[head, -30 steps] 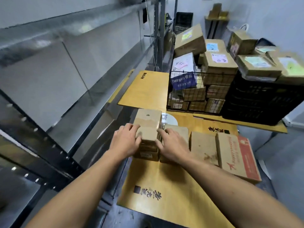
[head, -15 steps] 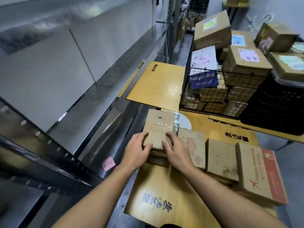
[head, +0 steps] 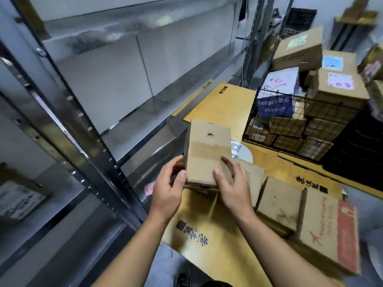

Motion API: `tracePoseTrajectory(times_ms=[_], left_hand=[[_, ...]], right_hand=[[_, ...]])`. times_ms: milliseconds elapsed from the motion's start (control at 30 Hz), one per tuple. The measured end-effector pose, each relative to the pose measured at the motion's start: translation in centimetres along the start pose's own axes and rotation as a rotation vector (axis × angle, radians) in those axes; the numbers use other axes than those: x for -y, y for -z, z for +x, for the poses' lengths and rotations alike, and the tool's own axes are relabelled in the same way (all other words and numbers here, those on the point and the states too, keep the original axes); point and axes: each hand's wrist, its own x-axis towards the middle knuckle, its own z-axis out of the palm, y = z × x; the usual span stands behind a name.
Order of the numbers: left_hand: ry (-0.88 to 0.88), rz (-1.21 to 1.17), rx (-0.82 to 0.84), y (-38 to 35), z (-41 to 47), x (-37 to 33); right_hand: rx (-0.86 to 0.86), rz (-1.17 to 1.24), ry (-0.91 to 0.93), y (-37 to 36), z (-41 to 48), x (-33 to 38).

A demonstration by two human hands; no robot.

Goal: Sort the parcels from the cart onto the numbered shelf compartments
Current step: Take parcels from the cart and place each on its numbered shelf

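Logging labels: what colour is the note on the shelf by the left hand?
Pink note, head view.

A metal shelving rack [head: 89, 129] with dark, perforated uprights fills the left side and runs from near to far. Its shelf boards are grey and glossy, and a soft glare [head: 163, 20] lies on the upper one. Behind it stands a pale grey wall panel [head: 107, 83]. The near floor [head: 163, 266] is grey. Far right, a pale wall [head: 325, 7] backs a small, blurred stand [head: 356, 18] on dark legs.

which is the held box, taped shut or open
Taped shut: tape crosses the box top; left hand and right hand grip it.
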Motion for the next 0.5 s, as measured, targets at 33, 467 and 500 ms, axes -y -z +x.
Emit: tracePoseTrajectory(times_ms=[33,467,500], left_hand=[[0.021,-0.019,-0.039,0.0,-0.8,0.0],[0.182,-0.324,-0.063,-3.1,-11.4,-4.0],[0.168,-0.32,-0.089,-3.2,-11.8,-4.2]], right_hand=[[0.012,0.022,0.019,0.7,-0.5,0.1],[0.179,0.195,0.057,6.0,-8.7,-0.8],[0.189,0.167,0.042,6.4,-9.1,-0.6]])
